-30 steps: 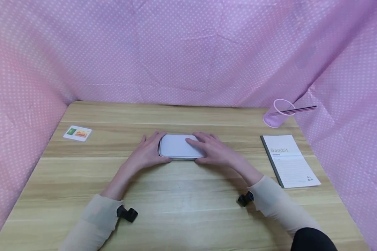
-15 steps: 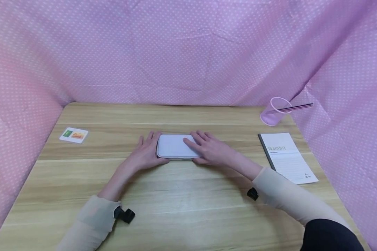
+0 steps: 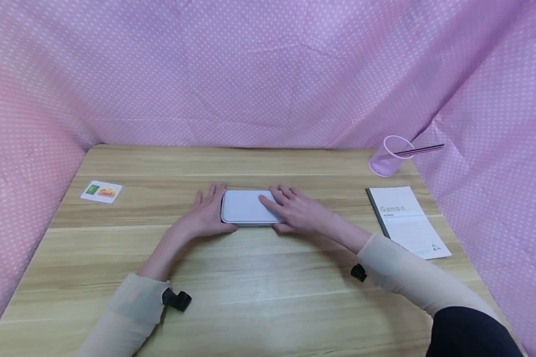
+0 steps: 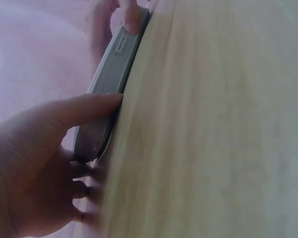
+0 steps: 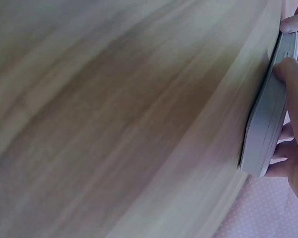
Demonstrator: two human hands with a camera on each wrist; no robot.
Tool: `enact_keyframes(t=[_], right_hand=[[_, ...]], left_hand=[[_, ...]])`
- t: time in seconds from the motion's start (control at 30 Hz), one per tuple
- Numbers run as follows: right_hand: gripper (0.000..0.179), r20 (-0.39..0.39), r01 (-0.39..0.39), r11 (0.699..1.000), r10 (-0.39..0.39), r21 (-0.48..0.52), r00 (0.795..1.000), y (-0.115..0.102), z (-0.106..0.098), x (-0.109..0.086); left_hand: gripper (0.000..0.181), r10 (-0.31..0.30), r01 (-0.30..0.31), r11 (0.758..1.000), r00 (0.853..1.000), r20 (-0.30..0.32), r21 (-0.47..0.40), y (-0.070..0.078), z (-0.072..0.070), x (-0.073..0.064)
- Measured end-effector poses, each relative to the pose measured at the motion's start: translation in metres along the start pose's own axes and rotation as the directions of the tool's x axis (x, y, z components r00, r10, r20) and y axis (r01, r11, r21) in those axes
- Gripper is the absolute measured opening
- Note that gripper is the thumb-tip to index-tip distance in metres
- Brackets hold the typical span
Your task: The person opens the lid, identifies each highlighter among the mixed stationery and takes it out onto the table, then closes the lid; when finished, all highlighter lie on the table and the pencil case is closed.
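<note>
A flat, pale rectangular case (image 3: 243,207) with rounded corners lies on the wooden table, its long side facing me. My left hand (image 3: 204,216) grips its left end, the thumb along the front side and the fingers round toward the back. At the other end my right hand (image 3: 301,213) holds it, with the index finger on the lid, the thumb at the front and the remaining fingers at the rear edge. In the left wrist view, the case's front wall (image 4: 107,74) shows a small latch (image 4: 121,43). The lid appears closed.
On the left lies a white card (image 3: 101,192) with green and orange pictures. A notebook (image 3: 408,223) marked "Gambit" sits at the right, partly behind the right sleeve (image 3: 399,265). Beyond it, a pink cup (image 3: 384,161) holds thin sticks. Pink dotted cloth (image 3: 268,74) surrounds the table (image 3: 250,297).
The whole scene shifts slightly left in the head view. My right forearm has swung outward and now overlaps the notebook's corner. Both hands keep their hold on the case.
</note>
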State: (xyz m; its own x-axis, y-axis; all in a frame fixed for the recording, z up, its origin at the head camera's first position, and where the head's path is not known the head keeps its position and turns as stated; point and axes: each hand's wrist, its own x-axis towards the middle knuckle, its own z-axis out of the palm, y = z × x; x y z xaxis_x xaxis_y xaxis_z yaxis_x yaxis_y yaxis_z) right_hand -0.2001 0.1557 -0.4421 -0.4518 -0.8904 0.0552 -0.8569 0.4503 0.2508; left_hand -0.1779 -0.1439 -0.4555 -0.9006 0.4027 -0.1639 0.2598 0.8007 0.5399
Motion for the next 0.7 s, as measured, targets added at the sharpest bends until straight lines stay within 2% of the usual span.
enact_keyframes(t=[0.43, 0.7], right_hand=[[0.073, 0.06, -0.021, 0.998, 0.018, 0.054, 0.998, 0.0042, -0.0091, 0.003], [0.075, 0.069, 0.005, 0.999, -0.008, 0.04, 0.998, 0.0053, -0.0084, 0.0054]], left_hand=[[0.112, -0.008, 0.008, 1.0, 1.0, 0.012, 0.003, 0.0001, -0.001, 0.0044], [0.117, -0.039, 0.039, 0.999, 0.998, 0.053, 0.008, 0.0002, -0.0038, 0.0036]])
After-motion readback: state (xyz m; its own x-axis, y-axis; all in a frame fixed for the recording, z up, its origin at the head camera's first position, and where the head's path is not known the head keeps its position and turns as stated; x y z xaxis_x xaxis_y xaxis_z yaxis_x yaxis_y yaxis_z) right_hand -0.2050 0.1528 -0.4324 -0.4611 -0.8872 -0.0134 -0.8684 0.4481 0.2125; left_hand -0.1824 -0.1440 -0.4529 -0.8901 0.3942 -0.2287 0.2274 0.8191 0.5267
